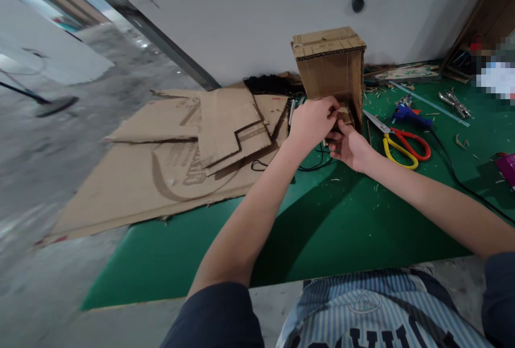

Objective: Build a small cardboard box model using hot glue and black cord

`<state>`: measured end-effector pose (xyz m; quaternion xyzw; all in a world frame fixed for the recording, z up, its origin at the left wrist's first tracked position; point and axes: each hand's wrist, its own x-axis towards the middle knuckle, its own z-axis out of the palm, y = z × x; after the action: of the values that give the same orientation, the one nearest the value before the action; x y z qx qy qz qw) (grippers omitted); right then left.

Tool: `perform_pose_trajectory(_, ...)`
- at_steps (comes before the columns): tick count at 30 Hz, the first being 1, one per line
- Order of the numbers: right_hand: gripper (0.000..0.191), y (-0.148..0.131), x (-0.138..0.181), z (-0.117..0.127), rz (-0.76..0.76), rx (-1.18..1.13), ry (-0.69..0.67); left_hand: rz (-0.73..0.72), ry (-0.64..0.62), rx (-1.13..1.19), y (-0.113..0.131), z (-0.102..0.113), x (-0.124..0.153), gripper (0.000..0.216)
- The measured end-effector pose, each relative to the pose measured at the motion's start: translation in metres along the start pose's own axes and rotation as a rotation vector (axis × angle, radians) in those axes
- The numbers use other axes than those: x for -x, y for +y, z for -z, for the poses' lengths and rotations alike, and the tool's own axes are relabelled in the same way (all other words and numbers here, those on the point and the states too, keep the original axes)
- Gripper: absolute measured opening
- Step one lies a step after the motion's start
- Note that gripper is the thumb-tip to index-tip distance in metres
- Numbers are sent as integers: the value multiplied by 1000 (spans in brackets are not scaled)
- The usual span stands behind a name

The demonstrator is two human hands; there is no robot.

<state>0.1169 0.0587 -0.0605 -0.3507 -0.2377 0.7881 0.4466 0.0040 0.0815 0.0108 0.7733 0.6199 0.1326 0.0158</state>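
An upright cardboard box stands on the green table against the wall. My two hands meet at its lower front, around a small brown cardboard piece. My left hand comes from above with bent fingers closed at the piece's upper edge. From below, my right hand grips it, thumb on the near side and fingers curled underneath. The hands hide much of the piece, so I cannot tell whether it is joined to the box. A black cord lies below my hands.
Scissors with red and yellow handles lie right of the box, beside a blue glue gun with a trailing cable. Cut cardboard sheets overhang the table's left side. Metal pliers, a clear strip and scraps lie at the back right.
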Motion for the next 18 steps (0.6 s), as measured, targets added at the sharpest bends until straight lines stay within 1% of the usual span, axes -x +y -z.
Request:
perform_pose_trajectory(6, 28, 0, 1, 0, -2, 7, 2, -53, -4, -27, -6, -1, 1, 37)
perform_pose_trajectory(11, 26, 1, 0, 0, 6, 18, 3, -30, -8, -22, -7, -4, 2, 39)
perform_pose_trajectory(18, 23, 4, -1, 0, 34, 35, 15, -60, -40, -48, -9, -5, 3, 44)
